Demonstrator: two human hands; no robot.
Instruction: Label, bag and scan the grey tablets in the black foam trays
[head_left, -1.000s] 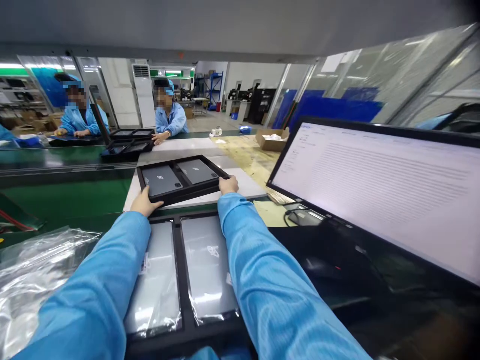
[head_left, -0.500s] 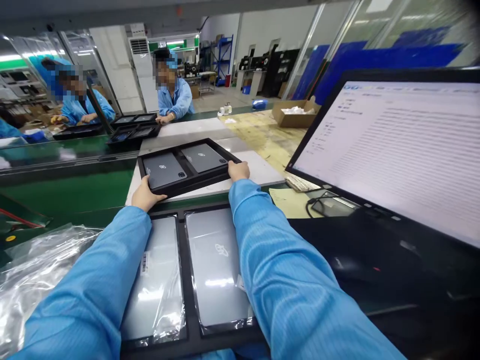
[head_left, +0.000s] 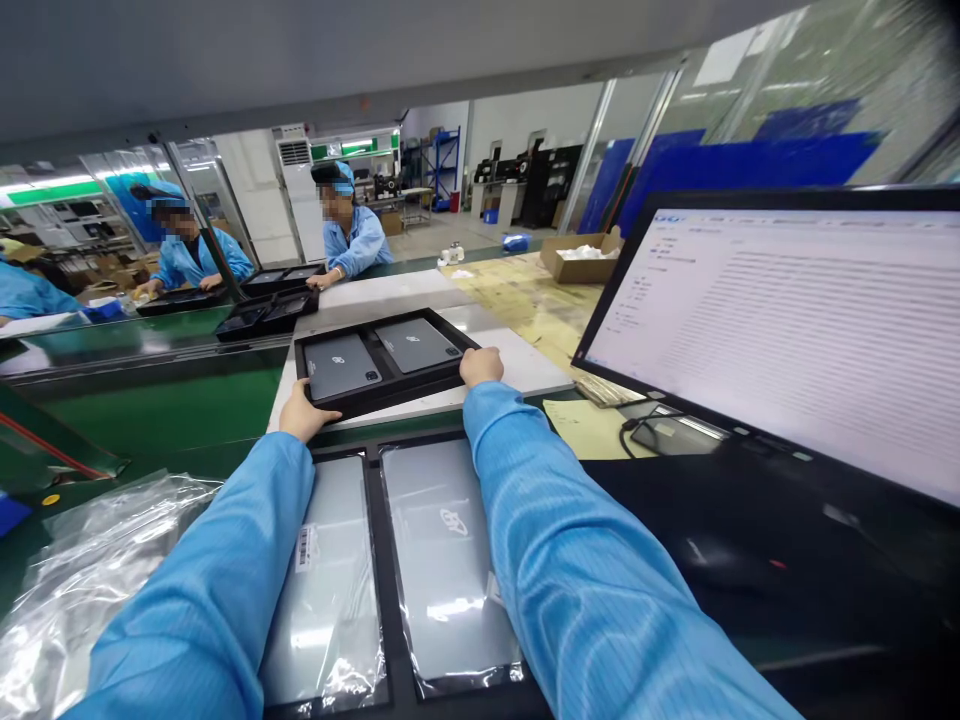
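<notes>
Both my hands grip a black tray (head_left: 386,385) that carries two grey tablets, backs facing up. My left hand (head_left: 304,412) is closed on its near left corner, thumb along the front wall. On the right end, my right hand (head_left: 481,367) is closed around the edge. The left tablet (head_left: 337,368) and the right tablet (head_left: 421,342) each sit in their own compartment. Under my forearms lies a second black tray (head_left: 391,600) with two film-wrapped tablets; the left wrapped tablet (head_left: 330,590) bears a barcode label, and the right wrapped tablet (head_left: 442,540) shows a white logo.
Clear plastic bags (head_left: 97,580) lie at left. A monitor (head_left: 780,340) stands at right, with a yellow paper (head_left: 592,428) and a cable beside it. A cardboard box (head_left: 579,262) sits farther back. Two co-workers in blue handle trays (head_left: 262,310) across the line.
The camera view has tilted upward, so the scene sits lower in the picture. My hands keep their hold on the tray, which still rests at about the same place on the white board.
</notes>
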